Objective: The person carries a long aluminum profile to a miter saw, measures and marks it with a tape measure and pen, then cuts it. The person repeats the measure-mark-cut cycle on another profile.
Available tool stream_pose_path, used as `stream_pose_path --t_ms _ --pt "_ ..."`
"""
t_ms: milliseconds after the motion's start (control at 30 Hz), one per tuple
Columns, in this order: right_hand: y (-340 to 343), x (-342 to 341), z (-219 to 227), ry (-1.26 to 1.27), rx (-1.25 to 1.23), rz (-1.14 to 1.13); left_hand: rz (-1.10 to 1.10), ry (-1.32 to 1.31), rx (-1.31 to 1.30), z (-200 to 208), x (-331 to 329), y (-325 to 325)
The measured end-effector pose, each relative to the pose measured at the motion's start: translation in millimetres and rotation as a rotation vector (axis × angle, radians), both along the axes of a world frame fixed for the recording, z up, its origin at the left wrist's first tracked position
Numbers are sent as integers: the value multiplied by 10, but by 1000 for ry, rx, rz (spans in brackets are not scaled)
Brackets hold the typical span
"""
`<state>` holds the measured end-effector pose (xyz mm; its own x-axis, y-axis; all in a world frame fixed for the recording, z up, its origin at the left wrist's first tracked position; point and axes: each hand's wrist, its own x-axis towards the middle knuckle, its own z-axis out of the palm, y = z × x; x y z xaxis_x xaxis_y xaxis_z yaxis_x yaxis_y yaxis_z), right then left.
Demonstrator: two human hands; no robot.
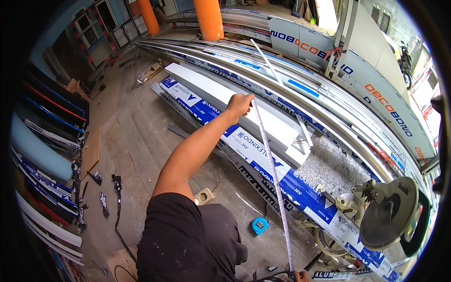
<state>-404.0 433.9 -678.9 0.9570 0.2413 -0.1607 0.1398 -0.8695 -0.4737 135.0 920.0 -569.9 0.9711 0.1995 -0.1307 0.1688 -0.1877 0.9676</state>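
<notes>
My left hand [240, 106] is closed in a pinch on the upper end of a white measuring tape [272, 162], over a long white profile [268, 121]. The tape stretches down across a profile wrapped in blue and white film [249, 144] to the lower edge. There my right hand [300, 276] is closed at the tape's lower end, mostly cut off by the frame. Another tape measure, in a blue case [260, 226], lies on the floor beside my knee.
A cutting saw with a round disc [389, 214] stands at the right end of the wrapped profile. Long metal profiles [225, 62] lie beyond, before large panels [394, 105]. A socket block [204, 196] and plastic scraps [117, 202] are on the floor. Orange columns [208, 19] rise behind.
</notes>
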Motion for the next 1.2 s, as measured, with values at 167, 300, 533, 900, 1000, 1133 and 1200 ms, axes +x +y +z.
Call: stream_pose_path --t_ms 167,300,533,900,1000,1133,1200 --pt "-172 -73 246 -16 -74 24 28 -203 175 68 225 427" --pt "-326 -4 530 25 -125 30 324 -208 250 -242 275 843" --pt "-361 463 494 37 -190 65 721 235 21 -1620 -1306 15" --pt "-206 1177 399 15 -218 177 350 260 -650 -2001 -1545 -927" --pt "-127 1248 520 57 -235 157 477 230 -513 -2021 -1381 -681" --pt "-75 1222 758 -82 -204 198 809 208 -226 -2005 -831 307" --pt "-44 1177 834 -297 -190 222 938 109 -491 -1963 -425 1003"
